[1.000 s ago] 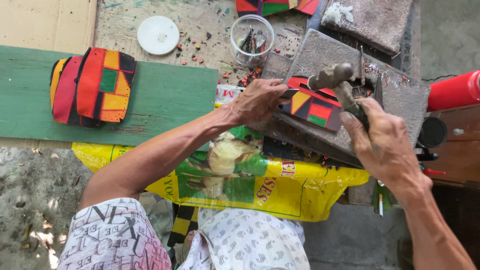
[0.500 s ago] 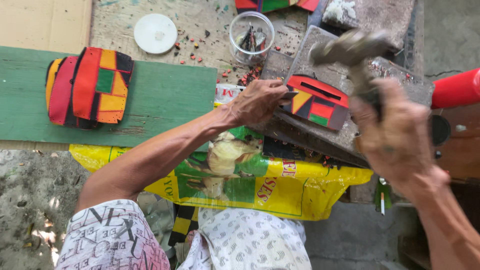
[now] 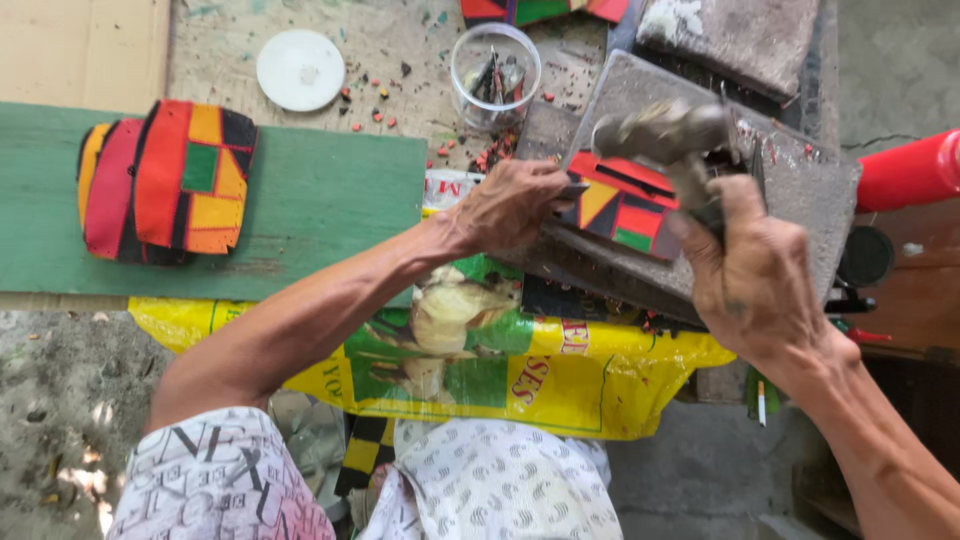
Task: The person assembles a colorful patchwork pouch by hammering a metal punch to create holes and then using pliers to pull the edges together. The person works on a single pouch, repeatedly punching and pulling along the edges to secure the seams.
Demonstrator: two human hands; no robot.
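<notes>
The right hand (image 3: 760,280) grips a hammer (image 3: 670,135) raised above the patchwork piece (image 3: 620,205) on a grey slab (image 3: 800,190); left hand (image 3: 510,205) fingers pinch the piece's left edge.

— How's the light?
— Bright, even daylight; colours vivid, soft shadows only under the forearms.
— Anything blurred?
— The hammer (image 3: 668,135) in the right hand (image 3: 752,275) is smeared by motion. The bench (image 3: 330,195) and left hand (image 3: 510,205) are sharp. Bottom-right corner falls dim.
</notes>
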